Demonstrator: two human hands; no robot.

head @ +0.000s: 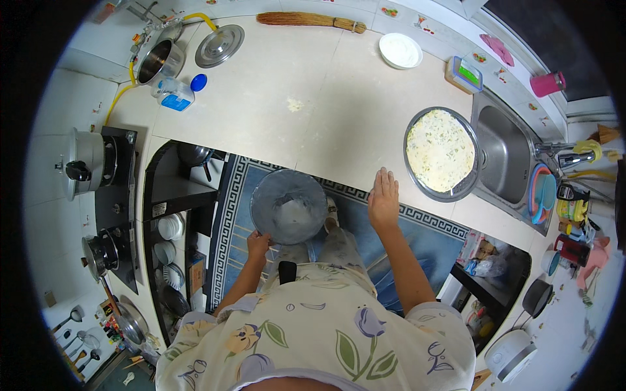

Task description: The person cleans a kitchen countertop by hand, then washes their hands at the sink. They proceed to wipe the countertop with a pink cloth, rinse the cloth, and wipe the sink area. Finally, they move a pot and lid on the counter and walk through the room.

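Observation:
My left hand [259,244] grips the rim of a round translucent basin [288,185] at its near left side. The basin is held in front of my legs, just off the counter's front edge, with white flour-like powder at its bottom. My right hand [385,200] is flat with its fingers stretched out, at the front edge of the pale counter [342,122]; it holds nothing. To its right stands a round metal pan [408,159], filled with a pale flatbread-like dough [442,149] flecked with green. A small patch of flour [295,104] lies on the counter.
A sink [506,151] borders the pan on the right. Along the back are a straw brush [310,20], a white bowl [400,51] and a lidded plastic box [463,74]. A metal pot [160,63], lid [220,46] and plastic jar [176,95] stand left, above the gas stove [117,205].

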